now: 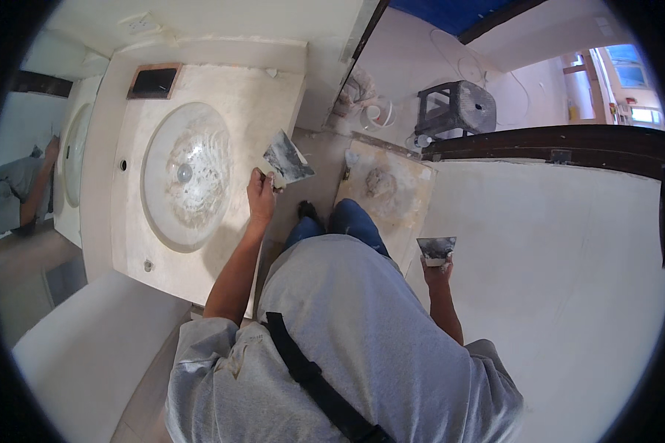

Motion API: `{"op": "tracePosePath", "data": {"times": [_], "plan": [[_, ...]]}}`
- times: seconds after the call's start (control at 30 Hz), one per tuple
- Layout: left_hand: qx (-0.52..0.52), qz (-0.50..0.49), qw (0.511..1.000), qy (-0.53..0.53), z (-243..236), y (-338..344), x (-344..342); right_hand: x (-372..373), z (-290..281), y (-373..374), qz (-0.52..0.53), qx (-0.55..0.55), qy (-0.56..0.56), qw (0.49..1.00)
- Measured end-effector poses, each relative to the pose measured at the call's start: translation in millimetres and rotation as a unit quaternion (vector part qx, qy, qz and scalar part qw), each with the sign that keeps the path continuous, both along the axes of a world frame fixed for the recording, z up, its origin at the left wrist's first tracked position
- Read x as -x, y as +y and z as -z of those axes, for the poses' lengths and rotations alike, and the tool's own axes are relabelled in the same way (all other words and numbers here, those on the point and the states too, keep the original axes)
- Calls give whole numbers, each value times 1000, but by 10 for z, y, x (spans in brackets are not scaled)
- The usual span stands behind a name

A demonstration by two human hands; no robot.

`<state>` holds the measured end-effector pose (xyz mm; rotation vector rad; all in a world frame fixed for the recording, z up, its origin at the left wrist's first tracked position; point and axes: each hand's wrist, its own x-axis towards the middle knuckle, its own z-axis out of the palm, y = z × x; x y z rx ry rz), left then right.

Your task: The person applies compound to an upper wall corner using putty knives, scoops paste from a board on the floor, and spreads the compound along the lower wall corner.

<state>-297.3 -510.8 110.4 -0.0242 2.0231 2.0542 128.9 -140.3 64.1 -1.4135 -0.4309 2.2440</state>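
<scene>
My left hand (261, 193) is closed round the handle of a wide putty knife (288, 156), held over the right edge of the washbasin counter (262, 96). Pale and dark smears cover its blade. My right hand (437, 272) grips a second, smaller-looking putty knife (437, 247), its blade upright near the white door panel (539, 258). Pale compound shows at the base of that blade. To the left of my left hand is the oval basin (155, 159), its bowl streaked with white residue.
A phone-like dark slab (154, 80) lies on the counter's far left corner. On the floor ahead, a stained board (410, 177) bears a dried patch. Beyond it stand a dark plastic stool (458, 107) and a white bucket (377, 114). A mirror (22, 170) is at the left.
</scene>
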Motion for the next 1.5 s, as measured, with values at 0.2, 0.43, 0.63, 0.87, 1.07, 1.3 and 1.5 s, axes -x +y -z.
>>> {"op": "tracePosePath", "data": {"times": [0.2,0.43,0.63,0.87,1.07,1.3,1.5], "plan": [[160,23,987,17,166,25,-81,635,-136,97,-77,-52,-28,995],[126,134,980,70,-62,770,154,1874,261,268,-367,-300,-84,876],[96,110,979,146,723,1530,637,2667,881,286,-202,-20,61,977],[92,36,974,204,1435,2072,1090,2689,1964,537,-276,-223,0,935],[131,-38,927,351,2339,2422,1327,2665,3471,718,-171,-171,-25,970],[193,-92,848,484,2662,2587,1608,2691,5338,1020,-182,-317,-238,900],[198,-21,734,649,3034,2346,1795,2495,5982,1083,12,-198,-210,957]]}}
